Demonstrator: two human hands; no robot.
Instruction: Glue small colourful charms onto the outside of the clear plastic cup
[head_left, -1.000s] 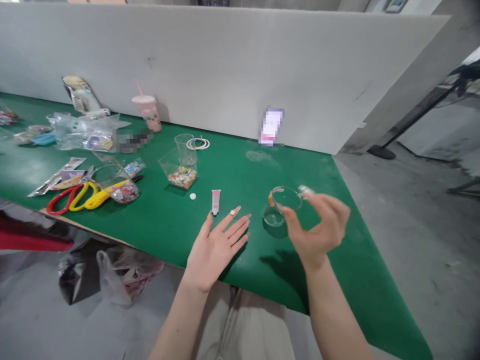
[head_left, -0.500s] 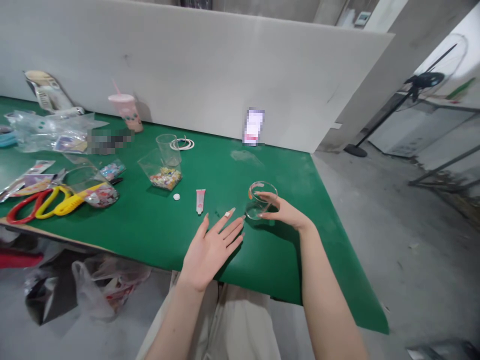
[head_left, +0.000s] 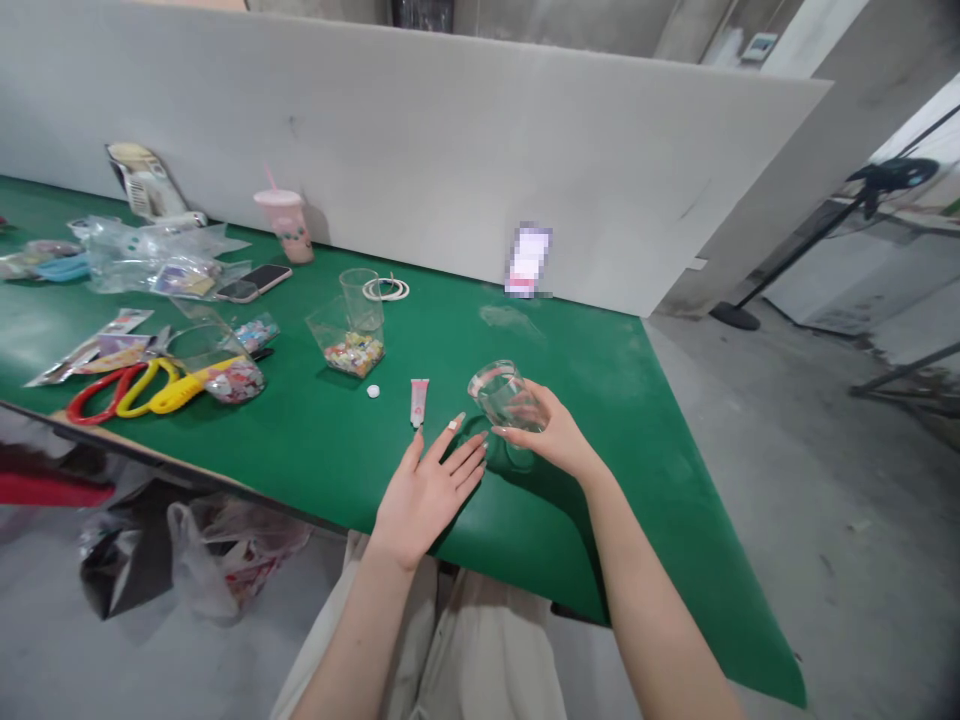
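My right hand (head_left: 544, 428) is wrapped round a clear glass cup (head_left: 504, 395), which leans to the left above the green table. Palm up, my left hand (head_left: 431, 490) has its fingers spread, with a small white piece (head_left: 453, 425) on the index finger. A pink and white tube (head_left: 418, 402) lies just beyond the left fingertips, and a white cap (head_left: 373, 391) is left of it. Further left stands a clear container (head_left: 354, 352) of colourful bits, beside an empty clear cup (head_left: 361, 295).
Scissors (head_left: 105, 393), a yellow-handled tool (head_left: 176, 392) and a tilted cup of pieces (head_left: 236, 380) lie left. Behind are plastic bags (head_left: 150, 250), a phone (head_left: 259, 283), a pink tumbler (head_left: 286, 225), a white ring (head_left: 386, 290) and a lit screen (head_left: 529, 260) against the partition.
The glass cup has gone from upright to tilted left, my right hand turning with it. My left hand keeps its spread pose. The view has shifted, and the table items appear further right.
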